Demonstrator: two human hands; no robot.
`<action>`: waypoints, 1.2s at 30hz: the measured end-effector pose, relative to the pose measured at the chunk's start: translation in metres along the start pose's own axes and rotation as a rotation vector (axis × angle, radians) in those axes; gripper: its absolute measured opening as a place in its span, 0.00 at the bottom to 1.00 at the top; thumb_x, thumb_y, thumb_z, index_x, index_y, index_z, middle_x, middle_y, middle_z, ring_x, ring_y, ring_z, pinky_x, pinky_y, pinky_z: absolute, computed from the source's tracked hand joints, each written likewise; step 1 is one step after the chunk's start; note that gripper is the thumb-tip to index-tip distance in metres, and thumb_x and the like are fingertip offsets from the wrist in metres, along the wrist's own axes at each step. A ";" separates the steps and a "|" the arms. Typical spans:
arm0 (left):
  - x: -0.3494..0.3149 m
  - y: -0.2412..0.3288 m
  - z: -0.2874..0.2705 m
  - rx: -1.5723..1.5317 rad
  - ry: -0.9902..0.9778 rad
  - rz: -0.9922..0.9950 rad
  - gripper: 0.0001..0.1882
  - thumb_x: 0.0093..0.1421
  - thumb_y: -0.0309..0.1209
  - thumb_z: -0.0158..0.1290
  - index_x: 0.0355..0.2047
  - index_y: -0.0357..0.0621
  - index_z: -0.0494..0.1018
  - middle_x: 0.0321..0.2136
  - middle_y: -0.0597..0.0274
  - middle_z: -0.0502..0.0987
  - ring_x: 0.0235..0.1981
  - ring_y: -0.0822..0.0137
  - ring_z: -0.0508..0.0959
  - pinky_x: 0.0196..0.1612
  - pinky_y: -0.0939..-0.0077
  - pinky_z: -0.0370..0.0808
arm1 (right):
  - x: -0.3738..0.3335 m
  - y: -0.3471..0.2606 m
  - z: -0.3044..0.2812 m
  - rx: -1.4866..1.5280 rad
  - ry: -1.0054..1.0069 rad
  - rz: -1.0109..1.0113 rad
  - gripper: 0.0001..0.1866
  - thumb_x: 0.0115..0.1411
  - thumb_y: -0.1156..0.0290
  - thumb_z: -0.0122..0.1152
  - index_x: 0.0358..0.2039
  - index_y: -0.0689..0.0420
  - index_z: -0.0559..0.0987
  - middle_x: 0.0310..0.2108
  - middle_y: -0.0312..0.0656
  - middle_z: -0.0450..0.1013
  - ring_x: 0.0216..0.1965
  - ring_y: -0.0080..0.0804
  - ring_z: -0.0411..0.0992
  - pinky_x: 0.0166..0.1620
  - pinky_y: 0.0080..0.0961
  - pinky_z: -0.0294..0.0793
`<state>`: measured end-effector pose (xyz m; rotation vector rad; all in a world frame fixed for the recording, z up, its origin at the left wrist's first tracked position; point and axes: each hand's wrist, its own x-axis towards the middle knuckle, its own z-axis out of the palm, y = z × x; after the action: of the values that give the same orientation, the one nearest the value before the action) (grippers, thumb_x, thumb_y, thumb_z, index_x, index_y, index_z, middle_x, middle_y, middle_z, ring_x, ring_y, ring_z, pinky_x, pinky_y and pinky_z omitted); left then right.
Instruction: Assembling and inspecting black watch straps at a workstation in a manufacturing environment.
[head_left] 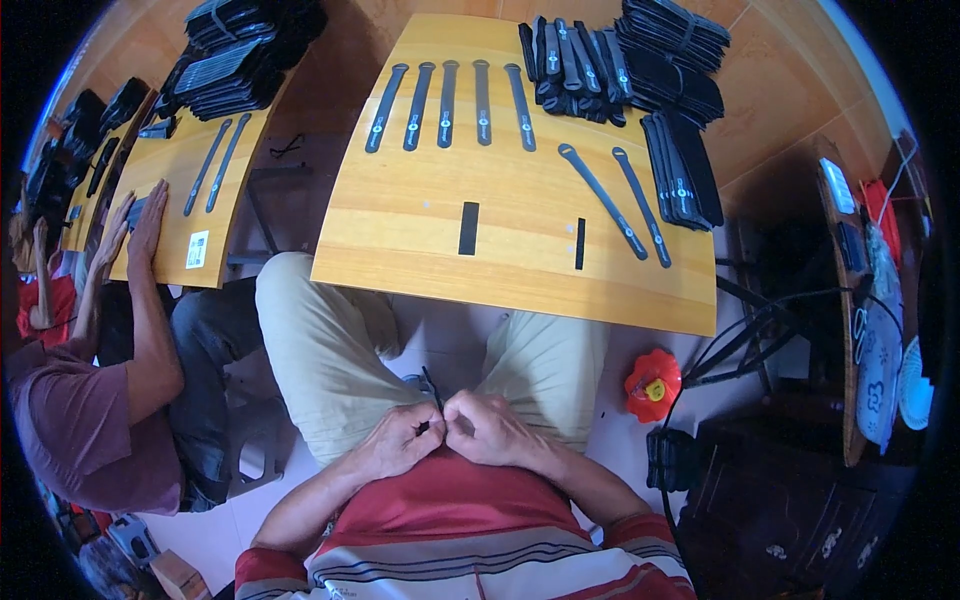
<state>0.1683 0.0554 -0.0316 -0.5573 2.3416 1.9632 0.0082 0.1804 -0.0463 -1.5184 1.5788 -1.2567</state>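
Observation:
Close to my body, above my lap, my left hand (pixel 402 438) and my right hand (pixel 487 430) meet with curled fingers. Between them they pinch a thin black strap (pixel 434 385), seen edge-on, its end sticking up past the fingertips. Most of the strap is hidden by my fingers. Beyond my knees, the wooden table (pixel 400 245) bears a row of several dark straps (pixel 447 105), each with a looped end and a printed mark. Two more straps (pixel 605 203) lie slanted at the right. Two short black strips (pixel 468 228) sit nearer the front.
Bundled black straps (pixel 670 60) are piled at the table's far right. On the left, another person (pixel 100 420) works with both hands at a second table (pixel 160 180). A red flower-shaped object (pixel 653 385) stands by my right knee, near dark cables and a side shelf (pixel 855 330).

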 end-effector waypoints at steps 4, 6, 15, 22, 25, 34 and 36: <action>-0.001 0.002 0.001 -0.030 0.055 -0.031 0.12 0.64 0.33 0.51 0.30 0.36 0.71 0.24 0.51 0.73 0.26 0.57 0.76 0.32 0.63 0.72 | -0.005 0.008 0.006 0.038 0.026 0.022 0.12 0.54 0.81 0.62 0.35 0.59 0.67 0.27 0.47 0.75 0.26 0.45 0.77 0.28 0.35 0.75; -0.001 0.002 0.000 0.013 0.059 -0.083 0.14 0.66 0.36 0.52 0.31 0.36 0.71 0.23 0.51 0.73 0.25 0.59 0.76 0.31 0.64 0.72 | -0.005 0.009 0.008 0.089 0.068 0.036 0.14 0.53 0.79 0.62 0.36 0.60 0.67 0.26 0.50 0.74 0.27 0.49 0.76 0.29 0.39 0.74; 0.003 0.011 0.002 0.179 0.100 0.069 0.12 0.68 0.35 0.48 0.35 0.36 0.69 0.27 0.43 0.73 0.28 0.42 0.75 0.31 0.56 0.72 | -0.011 0.014 0.014 0.124 0.151 -0.046 0.15 0.51 0.81 0.62 0.36 0.59 0.65 0.31 0.49 0.73 0.31 0.47 0.75 0.33 0.37 0.74; 0.003 0.015 0.003 0.299 0.092 0.065 0.08 0.67 0.29 0.46 0.33 0.36 0.66 0.28 0.41 0.72 0.31 0.38 0.75 0.34 0.51 0.71 | -0.008 0.012 0.012 0.031 0.157 -0.099 0.16 0.49 0.82 0.62 0.35 0.58 0.65 0.28 0.47 0.72 0.28 0.46 0.75 0.31 0.37 0.74; 0.002 0.011 0.003 0.296 0.095 0.097 0.08 0.67 0.28 0.46 0.33 0.35 0.66 0.28 0.42 0.72 0.31 0.39 0.74 0.34 0.53 0.71 | -0.009 0.011 0.010 0.019 0.113 -0.097 0.16 0.50 0.87 0.60 0.35 0.60 0.64 0.29 0.47 0.73 0.28 0.40 0.75 0.32 0.30 0.75; -0.001 0.015 -0.001 0.060 0.067 0.052 0.08 0.67 0.28 0.46 0.32 0.35 0.66 0.26 0.47 0.70 0.28 0.48 0.73 0.33 0.60 0.70 | -0.006 0.011 0.001 0.357 0.063 0.096 0.10 0.57 0.80 0.63 0.34 0.61 0.69 0.30 0.46 0.74 0.31 0.31 0.76 0.33 0.26 0.76; 0.000 0.013 -0.001 0.100 0.067 0.113 0.08 0.67 0.28 0.46 0.32 0.35 0.67 0.26 0.48 0.70 0.28 0.49 0.73 0.33 0.60 0.70 | -0.002 0.012 -0.005 0.194 -0.033 0.031 0.10 0.58 0.76 0.65 0.32 0.62 0.71 0.28 0.44 0.74 0.30 0.34 0.76 0.32 0.28 0.74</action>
<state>0.1646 0.0565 -0.0196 -0.5023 2.5483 1.8863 -0.0005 0.1818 -0.0560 -1.3803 1.4100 -1.3200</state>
